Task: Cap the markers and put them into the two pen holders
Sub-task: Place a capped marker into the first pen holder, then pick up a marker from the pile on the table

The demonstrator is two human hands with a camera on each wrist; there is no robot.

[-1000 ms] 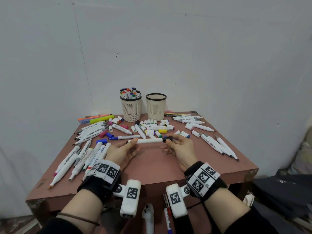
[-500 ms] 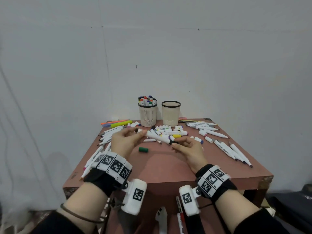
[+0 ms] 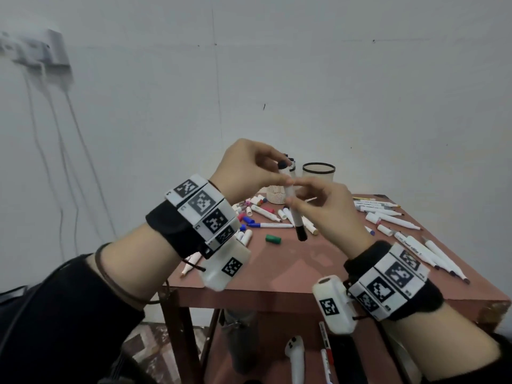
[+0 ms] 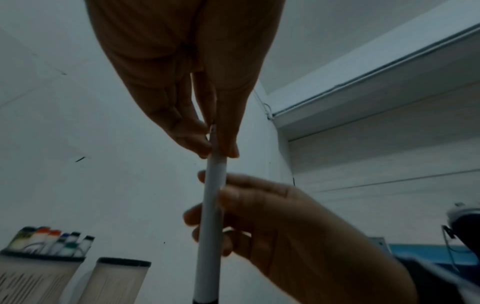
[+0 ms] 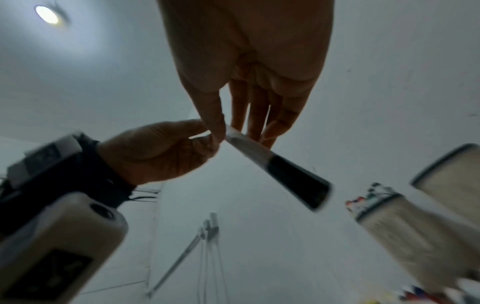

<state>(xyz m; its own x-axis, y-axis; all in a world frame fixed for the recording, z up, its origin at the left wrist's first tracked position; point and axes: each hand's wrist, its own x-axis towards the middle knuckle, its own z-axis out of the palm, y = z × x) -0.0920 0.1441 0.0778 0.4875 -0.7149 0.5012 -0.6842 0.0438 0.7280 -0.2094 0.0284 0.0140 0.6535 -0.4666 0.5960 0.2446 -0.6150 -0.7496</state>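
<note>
A white marker [image 3: 291, 199] with a black cap [image 3: 301, 232] on its lower end stands almost upright in the air above the brown table [image 3: 291, 273]. My left hand [image 3: 279, 176] pinches its top end, where a dark tip shows. My right hand [image 3: 293, 196] holds the barrel just below. In the left wrist view, my left fingertips [image 4: 205, 147] pinch the barrel [image 4: 214, 205], and the right hand [image 4: 285, 226] wraps it. In the right wrist view the capped end [image 5: 293, 181] points toward the holders. The full holder [image 3: 277, 196] is mostly hidden behind my hands. The empty holder [image 3: 318, 173] stands to its right.
Loose markers [image 3: 388, 220] and caps lie across the table's far half and right side. A green cap [image 3: 273, 239] lies alone near the middle. A wall socket with cables [image 3: 50, 54] is at the left. A white controller [image 3: 295, 353] lies below the table.
Both hands have risen from the table with the marker, which has turned from lying level to nearly upright. A green cap now lies on the table. My head has turned left.
</note>
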